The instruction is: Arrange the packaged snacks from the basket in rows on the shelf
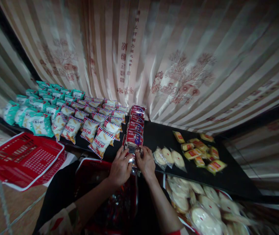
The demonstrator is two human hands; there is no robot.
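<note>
My left hand (120,168) and my right hand (146,162) meet at the near edge of the dark table. Between them is a shiny foil snack packet (131,148), with the fingers of both hands closed on its two sides. My fingers cover part of it, so its printing is hard to read. Directly beyond it, a row of red and purple snack packets (136,126) runs back toward the curtain, overlapping one another. Below my forearms, a red basket (80,169) holds dark, shiny packets that I cannot make out clearly.
White-and-red snack bags (89,130) and teal bags (42,124) stand in rows at left. Right of my hands lie bagged white round cakes (167,155) and yellow packets (193,153). An upturned or tilted red basket (24,160) is at left; another basket of white cakes (204,205) is at right.
</note>
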